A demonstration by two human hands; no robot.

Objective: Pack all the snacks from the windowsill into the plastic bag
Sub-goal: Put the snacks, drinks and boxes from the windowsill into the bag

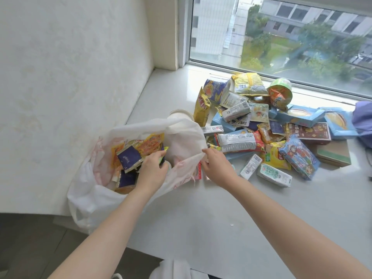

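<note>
Pinching the plastic bag (187, 137) open, the right hand (216, 166) lets the left hand (153, 170) place its gripped green packet (162, 160) inside.

Left hand (154, 168): bare forearm extended forward, palm down, fingers curled round a green packet (165, 150). Right hand (218, 166): bare forearm extended, thumb and fingers pinching the plastic bag (187, 137) at its rim.

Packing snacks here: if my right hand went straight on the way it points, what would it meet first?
Probably the white plastic bag, its rim just ahead of the right hand; contact unclear.
</note>
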